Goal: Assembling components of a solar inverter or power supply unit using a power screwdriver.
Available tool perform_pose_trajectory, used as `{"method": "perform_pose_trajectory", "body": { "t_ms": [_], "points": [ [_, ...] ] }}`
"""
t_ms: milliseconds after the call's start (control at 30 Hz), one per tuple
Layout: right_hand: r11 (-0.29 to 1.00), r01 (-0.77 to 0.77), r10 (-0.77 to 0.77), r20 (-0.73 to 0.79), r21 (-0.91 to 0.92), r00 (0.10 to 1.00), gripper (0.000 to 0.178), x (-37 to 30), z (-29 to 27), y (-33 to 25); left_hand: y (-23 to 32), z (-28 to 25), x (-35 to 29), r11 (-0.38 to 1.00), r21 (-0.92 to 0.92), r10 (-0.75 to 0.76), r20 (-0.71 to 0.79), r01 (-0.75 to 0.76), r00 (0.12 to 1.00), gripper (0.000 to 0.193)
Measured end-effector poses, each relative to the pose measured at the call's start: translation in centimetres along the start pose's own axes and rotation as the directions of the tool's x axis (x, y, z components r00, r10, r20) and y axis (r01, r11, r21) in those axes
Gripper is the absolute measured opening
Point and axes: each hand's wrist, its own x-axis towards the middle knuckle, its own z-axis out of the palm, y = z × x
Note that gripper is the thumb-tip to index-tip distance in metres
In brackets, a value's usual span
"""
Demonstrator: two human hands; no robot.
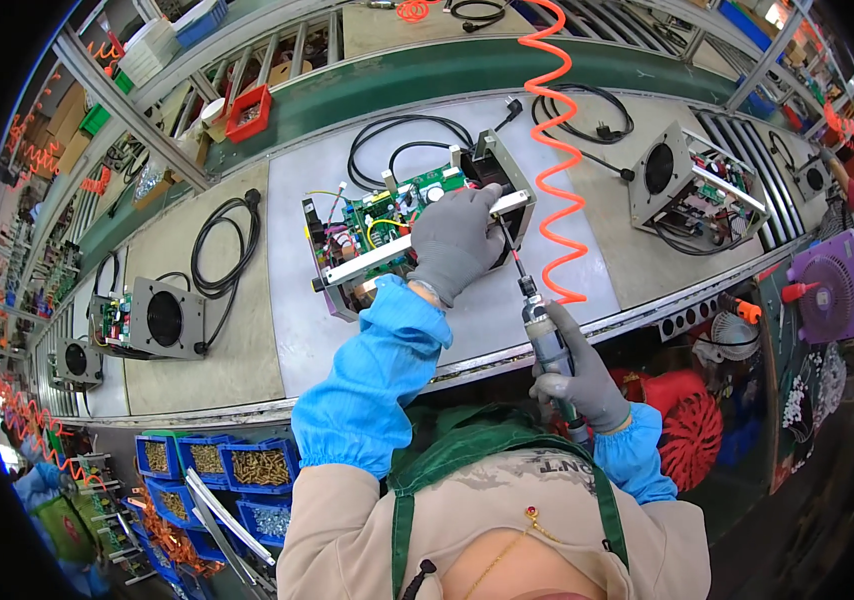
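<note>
In front of me lies an opened electronic unit with a metal frame (371,262), green circuit boards and coloured wires. My left hand (455,240), in a grey glove, grips the unit's front rail near its right end plate, fingers closed over it. The fingertips are partly hidden. In my right hand (579,378), also gloved, is a power screwdriver (545,335), held with the fingers wrapped round its body. The long bit (519,264) slants up to the unit's right end, close to my left fingers. Whether the tip sits on a screw is too small to tell.
Similar fan-fitted units stand left (165,318) and right (659,170) on the bench line, with black power cords (237,250). An orange coiled air hose (559,190) hangs just right of my unit. Blue bins (263,466) of screws sit below left; a purple fan (831,288) stands right.
</note>
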Motion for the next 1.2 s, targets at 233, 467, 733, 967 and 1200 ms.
{"method": "perform_pose_trajectory", "body": {
  "t_ms": [233, 467, 733, 967, 1200],
  "points": [
    [0.977, 0.090, -0.088, 0.019, -0.193, 0.996, 0.093, 0.0, -1.2, 0.8, 0.2, 0.0, 0.0, 1.000, -0.012, 0.003, 0.009, -0.003, 1.000, 0.046],
    [0.965, 0.067, -0.061, 0.028, -0.255, 0.998, 0.091, 0.1, -1.5, 0.8, 0.1, -0.3, -0.2, 1.000, 0.009, -0.017, 0.020, 0.017, 1.000, 0.047],
    [0.997, 0.064, -0.066, 0.064, 0.034, 0.996, 0.095, 0.4, -2.2, 1.3, 0.5, -0.1, 0.1, 0.999, 0.013, -0.030, 0.041, 0.029, 0.999, 0.048],
    [0.980, 0.032, -0.045, 0.065, 0.194, 0.997, 0.103, 0.7, -1.3, 1.0, 0.3, 0.1, 0.1, 0.999, -0.001, 0.041, -0.023, -0.041, 0.999, 0.042],
    [0.889, 0.025, -0.112, 0.164, 0.457, 0.980, 0.075, 1.3, -2.4, 4.8, 0.9, 0.8, -4.7, 0.966, -0.047, 0.244, -0.166, -0.255, 0.955, 0.054]
  ]
}}
